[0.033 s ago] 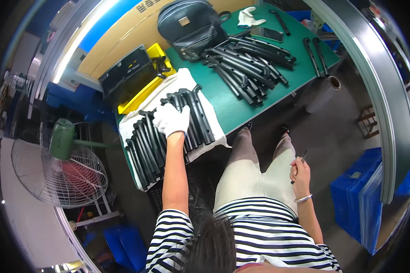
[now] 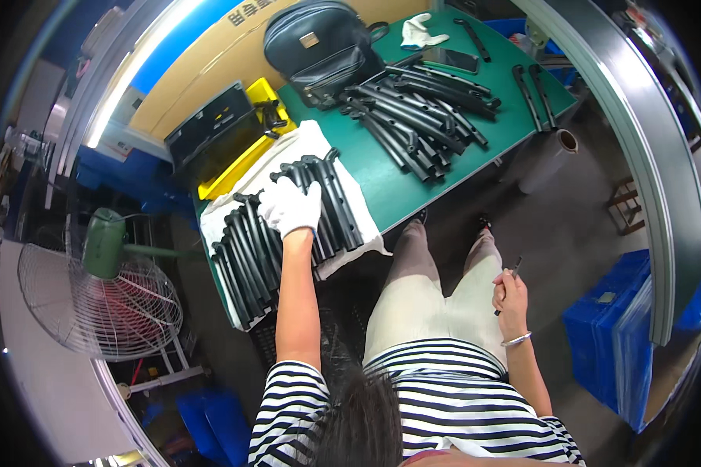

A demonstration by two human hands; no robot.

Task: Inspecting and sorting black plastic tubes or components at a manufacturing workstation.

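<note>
On the white cloth (image 2: 310, 138), a row of black tubes (image 2: 336, 204) is partly covered by the gloved left hand (image 2: 290, 206), whose grip cannot be made out, while well right of the cloth a slim dark stick (image 2: 518, 266) is gripped in the closed, bare right hand (image 2: 510, 299).

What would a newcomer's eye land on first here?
Probably the white-gloved left hand, on the row of black tubes on the white cloth at the green table's left end. Next, perhaps the dark backpack at the table's far side, near a heap of similar tubes. The bare right hand, holding a slim dark stick off to the right, might follow.
</note>
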